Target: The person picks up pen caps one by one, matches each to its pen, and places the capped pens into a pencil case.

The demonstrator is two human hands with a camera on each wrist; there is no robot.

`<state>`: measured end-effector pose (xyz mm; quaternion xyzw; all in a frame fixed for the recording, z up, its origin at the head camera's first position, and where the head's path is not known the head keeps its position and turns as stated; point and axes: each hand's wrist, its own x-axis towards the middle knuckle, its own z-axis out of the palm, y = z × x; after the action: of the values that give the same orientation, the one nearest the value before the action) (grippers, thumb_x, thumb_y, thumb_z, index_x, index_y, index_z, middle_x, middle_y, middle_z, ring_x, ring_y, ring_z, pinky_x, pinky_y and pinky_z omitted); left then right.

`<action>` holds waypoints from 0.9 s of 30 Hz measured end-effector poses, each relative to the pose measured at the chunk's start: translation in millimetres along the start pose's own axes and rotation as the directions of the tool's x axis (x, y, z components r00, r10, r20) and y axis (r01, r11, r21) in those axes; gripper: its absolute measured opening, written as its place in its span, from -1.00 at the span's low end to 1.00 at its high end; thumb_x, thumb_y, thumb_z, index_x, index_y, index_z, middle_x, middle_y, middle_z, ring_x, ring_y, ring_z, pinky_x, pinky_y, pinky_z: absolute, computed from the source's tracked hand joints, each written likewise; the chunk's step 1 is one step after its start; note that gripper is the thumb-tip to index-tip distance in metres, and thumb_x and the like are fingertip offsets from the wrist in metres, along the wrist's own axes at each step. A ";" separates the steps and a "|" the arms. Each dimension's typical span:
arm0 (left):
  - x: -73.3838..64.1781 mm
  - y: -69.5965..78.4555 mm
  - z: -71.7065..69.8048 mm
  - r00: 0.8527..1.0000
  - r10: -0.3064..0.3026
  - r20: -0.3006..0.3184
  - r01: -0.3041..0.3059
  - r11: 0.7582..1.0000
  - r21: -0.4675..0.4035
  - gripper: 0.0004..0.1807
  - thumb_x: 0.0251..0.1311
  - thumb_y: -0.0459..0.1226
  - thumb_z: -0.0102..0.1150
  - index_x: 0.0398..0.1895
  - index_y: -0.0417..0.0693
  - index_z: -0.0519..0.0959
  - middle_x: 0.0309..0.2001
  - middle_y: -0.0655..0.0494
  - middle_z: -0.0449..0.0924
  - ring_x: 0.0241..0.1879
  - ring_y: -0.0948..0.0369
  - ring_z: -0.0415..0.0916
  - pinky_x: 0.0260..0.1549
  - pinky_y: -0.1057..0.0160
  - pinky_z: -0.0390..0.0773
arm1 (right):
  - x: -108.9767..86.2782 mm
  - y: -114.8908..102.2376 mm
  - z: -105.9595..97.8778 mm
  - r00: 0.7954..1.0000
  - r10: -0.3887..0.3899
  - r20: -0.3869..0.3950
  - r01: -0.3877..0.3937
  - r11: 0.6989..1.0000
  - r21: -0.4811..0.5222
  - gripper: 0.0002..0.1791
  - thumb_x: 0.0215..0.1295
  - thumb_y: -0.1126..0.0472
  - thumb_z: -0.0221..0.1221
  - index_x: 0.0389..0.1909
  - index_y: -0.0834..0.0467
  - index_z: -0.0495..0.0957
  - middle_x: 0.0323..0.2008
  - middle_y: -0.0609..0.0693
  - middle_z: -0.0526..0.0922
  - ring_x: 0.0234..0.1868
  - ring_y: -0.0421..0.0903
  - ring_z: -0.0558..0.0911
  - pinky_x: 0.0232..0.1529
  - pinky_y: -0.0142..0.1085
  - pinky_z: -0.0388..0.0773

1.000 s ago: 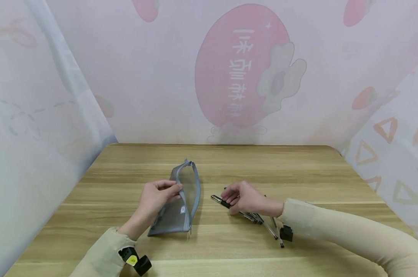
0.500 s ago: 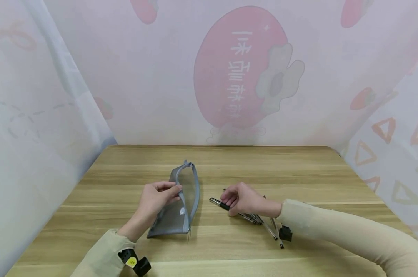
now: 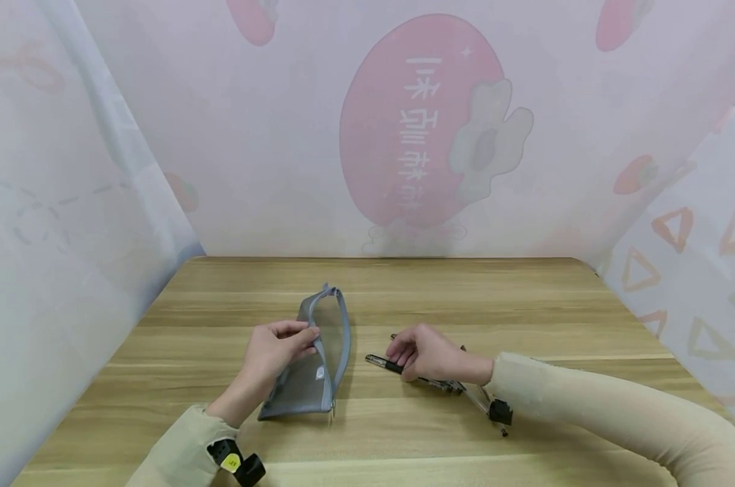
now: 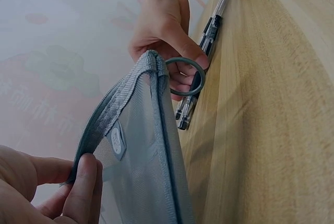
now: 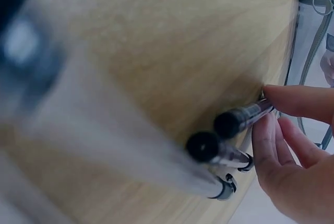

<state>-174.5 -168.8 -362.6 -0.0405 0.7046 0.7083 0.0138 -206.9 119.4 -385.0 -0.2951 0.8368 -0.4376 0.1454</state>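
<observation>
My left hand [image 3: 280,348] pinches the zippered edge of a grey mesh pencil pouch [image 3: 300,392], whose mouth gapes toward the right. The left wrist view shows thumb and fingers on either side of that edge, near a small sewn-on label [image 4: 117,139]. At the right, my right hand [image 3: 431,355] pinches a black-and-clear pen [image 3: 384,364] between thumb and fingers, low over the table. More pens [image 5: 203,148] lie bunched right beneath and beside this hand, partly hidden by it in the head view.
A pull ring [image 4: 187,77] hangs at the pouch's end. The wood-grain table [image 3: 464,291] meets a printed curtain [image 3: 270,149] at the back, with more curtain on both sides. Each wrist carries a black camera [image 3: 500,411].
The pen in the right hand has swung slightly, its left end coming nearer the front. Pen ends beneath the right wrist have shifted closer together. The left hand and pouch stay put.
</observation>
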 end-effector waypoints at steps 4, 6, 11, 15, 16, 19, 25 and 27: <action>0.4 -0.2 0.3 1.000 -0.009 -0.003 0.009 1.000 0.001 -0.72 0.19 -0.40 0.35 -0.07 -0.40 0.62 -0.21 -0.12 0.65 -0.30 0.16 0.68 -0.23 0.27 0.67 | -0.1 0.6 -0.8 1.000 -0.012 -0.005 0.012 1.000 -0.013 -0.62 -0.06 0.64 0.31 -0.14 0.38 0.62 -0.25 0.09 0.66 -0.25 0.00 0.65 -0.25 -0.32 0.65; 0.7 -0.1 0.4 1.000 -0.011 -0.005 0.011 1.000 0.002 -0.72 0.18 -0.40 0.35 -0.08 -0.40 0.63 -0.21 -0.12 0.65 -0.31 0.16 0.68 -0.23 0.27 0.67 | -0.1 0.8 -0.5 1.000 -0.023 -0.001 0.023 0.999 -0.032 -0.64 -0.04 0.61 0.33 -0.15 0.36 0.63 -0.26 0.07 0.67 -0.27 -0.02 0.65 -0.26 -0.32 0.65; 1.4 -0.1 0.1 1.000 -0.014 -0.008 0.014 1.000 0.005 -0.73 0.19 -0.40 0.35 -0.08 -0.40 0.63 -0.21 -0.12 0.65 -0.31 0.16 0.68 -0.24 0.27 0.67 | 0.5 -0.6 -0.1 0.997 -0.073 0.021 0.075 0.991 -0.113 -0.70 -0.03 0.57 0.37 -0.23 0.27 0.67 -0.33 0.01 0.67 -0.33 -0.06 0.65 -0.30 -0.33 0.65; 1.7 -1.0 0.7 1.000 -0.012 -0.005 0.012 1.000 0.002 -0.73 0.19 -0.41 0.34 -0.08 -0.40 0.62 -0.20 -0.12 0.65 -0.31 0.16 0.68 -0.23 0.27 0.67 | 4.0 -5.1 -3.1 0.999 -0.052 -0.008 0.051 0.996 -0.076 -0.72 -0.02 0.56 0.34 -0.25 0.27 0.70 -0.38 -0.01 0.69 -0.35 -0.11 0.65 -0.31 -0.33 0.65; 1.6 -1.1 0.9 1.000 -0.011 -0.003 0.011 1.000 0.001 -0.73 0.19 -0.41 0.34 -0.07 -0.40 0.62 -0.20 -0.12 0.65 -0.31 0.16 0.68 -0.23 0.27 0.67 | 5.4 -7.9 -3.9 0.999 -0.025 -0.031 0.024 0.999 -0.032 -0.72 -0.02 0.55 0.34 -0.23 0.28 0.70 -0.38 0.01 0.70 -0.34 -0.11 0.66 -0.30 -0.32 0.65; 1.7 -1.3 0.7 1.000 -0.008 -0.004 0.008 1.000 -0.004 -0.72 0.18 -0.41 0.35 -0.08 -0.42 0.62 -0.23 -0.11 0.66 -0.33 0.17 0.68 -0.24 0.27 0.67 | 13.9 -19.9 -3.1 0.990 0.082 -0.119 -0.060 0.983 0.176 -0.72 0.04 0.51 0.34 -0.16 0.30 0.70 -0.30 0.08 0.73 -0.26 -0.08 0.68 -0.21 -0.29 0.65; 1.2 -3.3 2.9 1.000 -0.002 -0.007 0.002 1.000 -0.029 -0.72 0.17 -0.44 0.35 -0.10 -0.47 0.61 -0.30 -0.10 0.68 -0.40 0.19 0.69 -0.29 0.27 0.68 | 46.0 -50.8 19.7 0.919 0.332 -0.211 -0.111 0.733 0.671 -0.66 0.13 0.55 0.28 -0.03 0.44 0.61 -0.09 0.25 0.67 0.01 0.16 0.64 0.01 -0.21 0.60; 0.4 -3.9 4.7 1.000 -0.004 -0.006 0.003 0.999 -0.037 -0.73 0.16 -0.44 0.35 -0.11 -0.47 0.61 -0.31 -0.10 0.68 -0.40 0.19 0.69 -0.29 0.27 0.68 | 55.8 -57.5 29.7 0.896 0.383 -0.223 -0.103 0.668 0.737 -0.67 0.13 0.57 0.27 -0.03 0.46 0.60 -0.07 0.26 0.65 0.02 0.16 0.63 0.02 -0.19 0.60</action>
<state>-174.8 -164.1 -366.5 -0.0442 0.6915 0.7209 0.0121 -214.6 40.0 -354.2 -0.0148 0.6475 -0.7470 0.1500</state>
